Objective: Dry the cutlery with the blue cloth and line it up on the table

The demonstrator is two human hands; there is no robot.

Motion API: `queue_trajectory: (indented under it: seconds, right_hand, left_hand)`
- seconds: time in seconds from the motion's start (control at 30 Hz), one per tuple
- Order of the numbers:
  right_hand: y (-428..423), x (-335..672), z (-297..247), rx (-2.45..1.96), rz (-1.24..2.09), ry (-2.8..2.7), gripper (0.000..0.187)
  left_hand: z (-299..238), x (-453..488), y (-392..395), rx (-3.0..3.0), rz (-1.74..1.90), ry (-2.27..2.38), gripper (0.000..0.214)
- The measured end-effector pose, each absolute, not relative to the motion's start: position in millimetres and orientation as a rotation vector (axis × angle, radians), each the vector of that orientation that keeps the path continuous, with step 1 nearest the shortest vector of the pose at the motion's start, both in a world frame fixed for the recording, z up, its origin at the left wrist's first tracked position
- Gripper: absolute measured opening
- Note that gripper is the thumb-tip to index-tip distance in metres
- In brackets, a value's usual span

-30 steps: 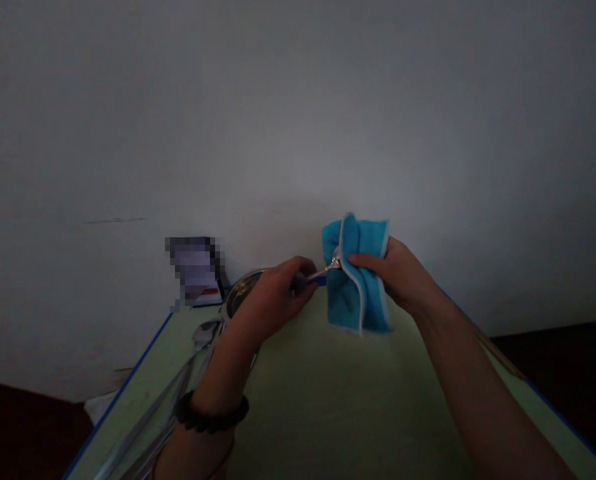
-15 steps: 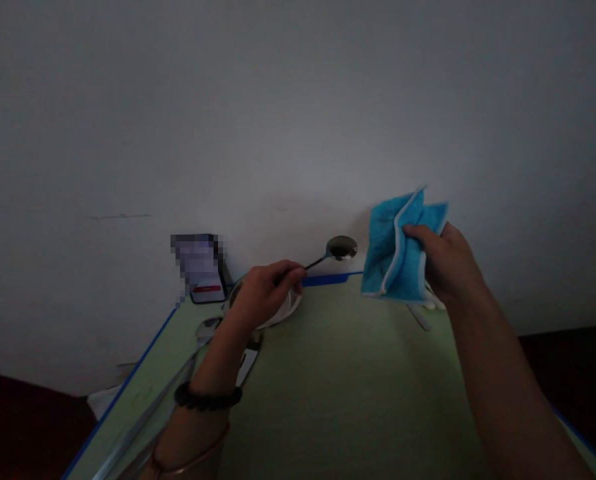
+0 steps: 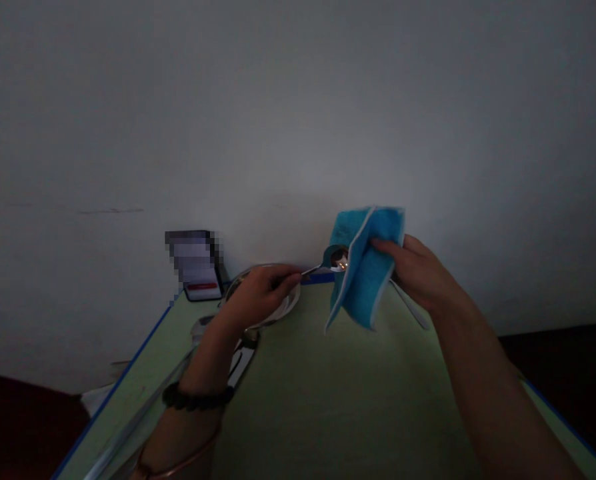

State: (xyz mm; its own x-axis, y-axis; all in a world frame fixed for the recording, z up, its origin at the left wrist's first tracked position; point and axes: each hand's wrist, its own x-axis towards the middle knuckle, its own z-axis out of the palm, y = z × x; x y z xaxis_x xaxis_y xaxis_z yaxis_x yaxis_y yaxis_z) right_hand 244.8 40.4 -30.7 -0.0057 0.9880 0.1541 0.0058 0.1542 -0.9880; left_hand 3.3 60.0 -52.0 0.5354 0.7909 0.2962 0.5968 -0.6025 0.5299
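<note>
My left hand [image 3: 263, 293] is closed around the handle of a shiny metal spoon [image 3: 337, 257], its bowl pointing right. Part of that bowl is hidden by the folds of a blue cloth [image 3: 365, 267] with white edging. The cloth hangs folded from my right hand [image 3: 421, 270], pinched between thumb and fingers. Behind and below my left hand sits a round bowl or dish [image 3: 289, 308], mostly covered by the hand, so its contents cannot be made out.
A phone [image 3: 198, 265] leans against the wall at the table's back left. Another metal utensil [image 3: 201, 328] and a dark-and-white flat object [image 3: 243, 360] lie by my left forearm. A thin metal handle [image 3: 413, 308] lies beneath my right hand. The green table [image 3: 328, 400] has blue edging.
My right hand has brought the cloth left and slightly down, so it now meets the spoon's bowl. My left hand still grips the handle, nearly in place.
</note>
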Motion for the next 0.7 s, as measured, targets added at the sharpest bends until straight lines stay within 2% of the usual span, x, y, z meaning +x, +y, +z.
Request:
queue_trajectory:
  seconds: [0.13,0.27,0.33,0.5,0.7]
  right_hand:
    - [42,243,-31,-1.018,1.253,-1.234,0.026]
    - [38,239,-25,-0.845,1.480,-1.367,0.058]
    - [39,239,-26,-0.789,1.492,-1.370,0.064]
    - [48,239,-37,-0.881,1.283,-1.425,0.030]
    - [60,226,-52,-1.105,0.942,-1.483,0.026]
  left_hand:
    - [-46,3,58,2.447,0.667,1.197,0.030]
    - [-41,7,55,2.485,0.656,1.260,0.029]
    - [-39,11,54,2.484,0.656,1.264,0.027]
    - [-35,19,50,2.454,0.656,1.193,0.026]
    - [-36,22,46,2.360,0.626,1.140,0.028]
